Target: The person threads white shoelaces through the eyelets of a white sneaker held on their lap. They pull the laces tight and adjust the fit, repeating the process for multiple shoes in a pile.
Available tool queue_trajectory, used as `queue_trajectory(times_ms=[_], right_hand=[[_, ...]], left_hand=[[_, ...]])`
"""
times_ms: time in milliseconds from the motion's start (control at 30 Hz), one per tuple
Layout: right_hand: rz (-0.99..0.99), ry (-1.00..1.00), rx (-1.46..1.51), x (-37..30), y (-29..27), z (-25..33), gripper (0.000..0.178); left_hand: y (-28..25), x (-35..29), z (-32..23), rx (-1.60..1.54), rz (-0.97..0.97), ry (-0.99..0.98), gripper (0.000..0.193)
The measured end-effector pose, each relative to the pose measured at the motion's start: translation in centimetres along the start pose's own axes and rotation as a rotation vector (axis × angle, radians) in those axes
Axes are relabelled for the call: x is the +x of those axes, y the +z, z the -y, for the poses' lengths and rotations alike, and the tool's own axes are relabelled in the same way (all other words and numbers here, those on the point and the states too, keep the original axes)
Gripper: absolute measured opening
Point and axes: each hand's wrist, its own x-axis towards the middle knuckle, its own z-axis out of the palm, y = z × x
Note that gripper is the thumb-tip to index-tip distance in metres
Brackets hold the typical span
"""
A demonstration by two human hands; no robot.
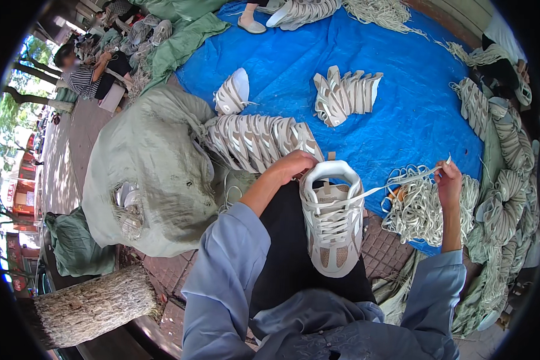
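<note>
A beige and white shoe upper (333,225) rests across my dark-trousered legs, toe toward me. White lace (396,183) criss-crosses its front, and one length runs from the collar out to the right. My right hand (449,180) is raised at that side, fingers pinched on the lace near its end. At the upper's left collar edge my left hand (295,165) is closed; its fingertips are partly hidden against the collar. A row of nested shoe uppers (252,141) lies just beyond my left hand. Below my right hand sits a heap of loose white laces (423,207).
A blue tarp (276,66) covers the ground ahead, with a group of uppers (345,96) and a smaller one (232,93) on it. A large pale sack (153,168) stands at my left, near a tree trunk (96,306). Bundled uppers (504,192) line the right. Other people sit nearby.
</note>
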Motion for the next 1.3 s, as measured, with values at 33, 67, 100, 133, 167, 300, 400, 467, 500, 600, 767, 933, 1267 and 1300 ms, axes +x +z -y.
queue_trajectory(times_ms=[33,67,100,133,167,300,400,467,500,600,767,933,1267,1300], right_hand=[[0.033,-0.009,0.007,0.1,0.0,-0.2,0.014],[0.035,-0.014,-0.009,0.2,-0.1,-0.4,0.014],[0.036,-0.022,-0.038,0.2,-0.1,-0.6,0.014],[0.034,-0.011,-0.042,0.2,-0.2,-0.8,0.016],[0.019,0.007,0.037,0.2,-0.3,-0.9,0.016],[-0.032,0.033,0.329,0.5,-1.2,-1.2,0.016],[0.048,-0.009,0.515,1.0,-2.2,-0.9,0.015],[0.013,-0.02,0.588,1.2,-2.6,-0.7,0.013],[0.096,-0.051,0.612,1.4,-2.7,-0.6,0.013],[0.3,-0.112,0.698,1.8,-2.7,-0.1,0.013],[0.1,-0.13,0.654,2.0,-3.1,0.8,0.017],[0.113,-0.138,0.689,2.0,-4.2,1.4,0.016],[0.102,-0.074,0.605,1.0,-3.2,3.3,0.02],[0.05,-0.045,0.55,0.5,-1.2,3.9,0.021]], left_hand=[[0.2,0.4,0.1,0.004,0.001,0.023,0.029],[0.4,0.6,0.2,-0.03,-0.031,0.061,0.029],[0.5,0.9,0.2,-0.097,-0.054,0.066,0.028],[0.7,1.1,0.2,-0.162,-0.084,0.079,0.028],[0.8,1.1,0.1,-0.221,-0.111,0.087,0.027],[-1.0,-0.5,-0.4,-0.801,-0.198,0.347,0.02],[-4.3,-3.2,-0.4,-0.999,-0.242,0.539,0.013],[-6.6,-5.0,-0.1,-1.064,-0.334,0.591,0.012],[-7.8,-5.9,0.1,-1.095,-0.393,0.624,0.011],[-10.7,-8.1,0.7,-1.079,-0.47,0.746,0.012],[-14.0,-10.4,2.6,-1.068,-0.748,0.743,0.019],[-15.3,-11.1,5.3,-0.966,-0.728,0.917,0.019],[-13.6,-18.3,6.9,-1.034,-0.732,0.955,0.017],[-12.1,-18.4,6.0,-0.919,-0.68,0.969,0.016]])
